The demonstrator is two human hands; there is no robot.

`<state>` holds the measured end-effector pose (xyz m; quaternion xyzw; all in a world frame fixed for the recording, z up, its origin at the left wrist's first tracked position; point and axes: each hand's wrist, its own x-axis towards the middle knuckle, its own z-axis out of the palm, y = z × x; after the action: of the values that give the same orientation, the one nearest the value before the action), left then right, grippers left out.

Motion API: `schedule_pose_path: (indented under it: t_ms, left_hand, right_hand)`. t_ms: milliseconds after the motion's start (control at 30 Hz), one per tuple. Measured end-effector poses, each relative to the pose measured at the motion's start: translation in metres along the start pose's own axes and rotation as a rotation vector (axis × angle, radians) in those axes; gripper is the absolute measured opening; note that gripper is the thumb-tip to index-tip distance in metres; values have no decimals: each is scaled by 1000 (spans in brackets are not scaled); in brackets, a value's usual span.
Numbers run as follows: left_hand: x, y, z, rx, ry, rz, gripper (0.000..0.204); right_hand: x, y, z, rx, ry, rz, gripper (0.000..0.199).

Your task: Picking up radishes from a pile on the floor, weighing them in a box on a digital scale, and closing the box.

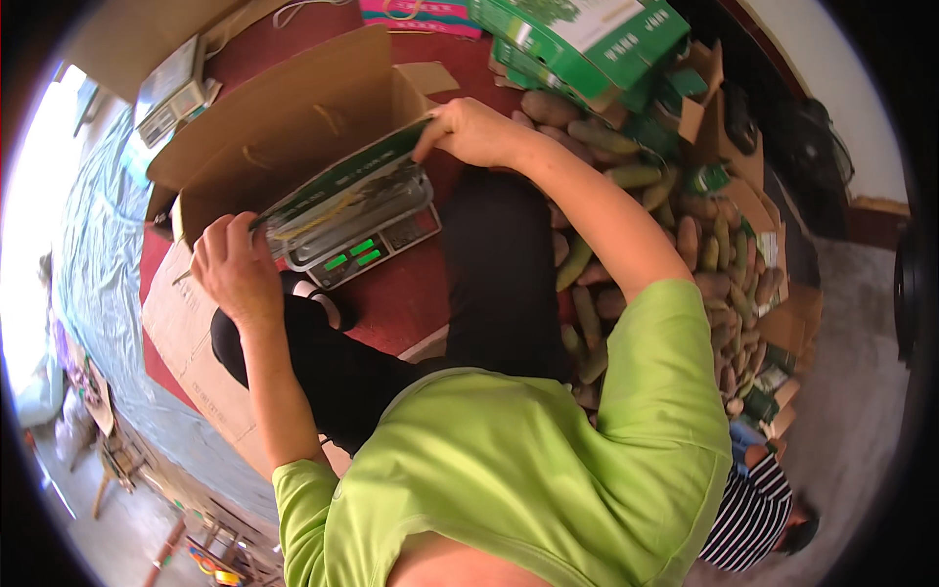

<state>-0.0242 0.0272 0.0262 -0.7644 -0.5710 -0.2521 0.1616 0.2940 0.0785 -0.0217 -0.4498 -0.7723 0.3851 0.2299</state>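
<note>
Brown cardboard carton (318,93) is set up in front of the person, beyond the digital scale (367,249); can't tell if it rests on the tray. Left hand (238,269) has fingers curled over the near-left end of the green printed panel (377,157); right hand (468,132) grips the same panel's far-right end, thumb and fingers closed on its edge. Far so far: carton unfolded, rope handles (331,119) visible inside, scale display lit green. Not done: top open, large rear flap raised, no sealing tape seen. Carton bottom hidden, contents can't be told. Long reddish-brown and greenish root vegetables (636,176) lie loose in a pile right of the legs, green printed boxes (597,34) beyond.
</note>
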Motion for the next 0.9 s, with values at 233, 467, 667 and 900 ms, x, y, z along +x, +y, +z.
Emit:
schedule_pose_path:
  t_ms: [233,467,667,900]
  left_hand:
    - [8,7,4,39,-18,0,21]
    - [14,16,8,85,-50,-1,29]
    - [12,6,19,106,-64,28,17]
    - [-7,11,12,82,-270,-90,22]
  right_hand:
    - [-35,1,-6,122,278,-88,19]
    - [-84,15,-5,369,432,337,22]
    - [-139,76,53,603,652,518,24]
    - [-223,124,174,428,631,807,22]
